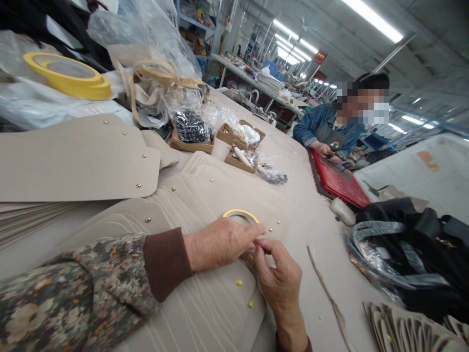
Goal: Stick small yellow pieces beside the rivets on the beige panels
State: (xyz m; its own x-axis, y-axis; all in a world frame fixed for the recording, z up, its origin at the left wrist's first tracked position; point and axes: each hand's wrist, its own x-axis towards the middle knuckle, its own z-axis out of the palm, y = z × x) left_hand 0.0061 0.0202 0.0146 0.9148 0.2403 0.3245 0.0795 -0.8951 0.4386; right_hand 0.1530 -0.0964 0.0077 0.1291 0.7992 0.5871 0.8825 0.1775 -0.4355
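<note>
Both of my hands meet over a spread of overlapping beige panels (205, 313) with small metal studs. My left hand (220, 242) is closed on a roll of yellow tape (240, 213), whose upper rim shows above the knuckles. Against its fingertips, my right hand (280, 274) makes a pinch between thumb and forefinger; whatever is in that pinch is too small to make out. Below the hands, small yellow scraps (239, 282) lie on the panels.
More studded panels (80, 161) are stacked at left, with yellow tape rolls (69, 76) behind. Opened cardboard boxes (238, 164) hold small parts. A co-worker (326, 127) works at a red board (339, 181). Black bags (428, 249) and folded beige strips (414, 327) lie at right.
</note>
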